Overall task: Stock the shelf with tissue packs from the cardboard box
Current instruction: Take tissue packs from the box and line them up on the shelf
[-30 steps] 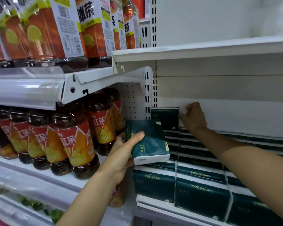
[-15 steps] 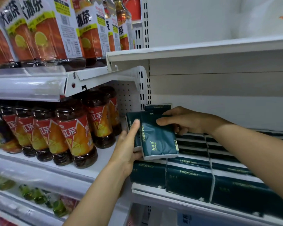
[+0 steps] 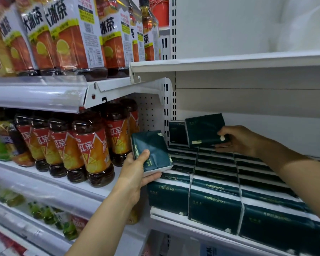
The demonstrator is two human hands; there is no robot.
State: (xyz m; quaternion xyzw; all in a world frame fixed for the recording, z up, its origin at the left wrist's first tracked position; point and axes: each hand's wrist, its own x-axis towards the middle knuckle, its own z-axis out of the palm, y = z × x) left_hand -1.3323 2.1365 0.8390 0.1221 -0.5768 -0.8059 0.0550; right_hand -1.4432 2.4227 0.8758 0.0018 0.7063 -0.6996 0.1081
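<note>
Left hand (image 3: 137,174): grip closed round a dark green plastic-wrapped tissue pack (image 3: 151,151), thumb across its front face and fingers under its white lower edge; held upright just off the left front corner of the white metal shelf (image 3: 174,217).
Right hand (image 3: 236,139): grip pinching a second dark green tissue pack (image 3: 204,129) by its lower right corner, raised above the stocked rows near the shelf's back left corner.
Standing pack (image 3: 176,132): dark green, upright against the back wall, immediately left of and partly behind the right-hand pack.
Stocked rows (image 3: 214,206): dark green packs lying flat in three files from front edge to back.
Key relation: the open spot appears to lie beside the standing pack, just below and behind the right-hand pack; that pack's long axis runs roughly parallel to the back wall, slightly tilted. The right hand is the nearer; the left-hand pack waits further forward.
Neighbouring goods: brown tea bottles with red-orange labels (image 3: 92,150) on the shelf to the left.
Cardboard box: not in view.
</note>
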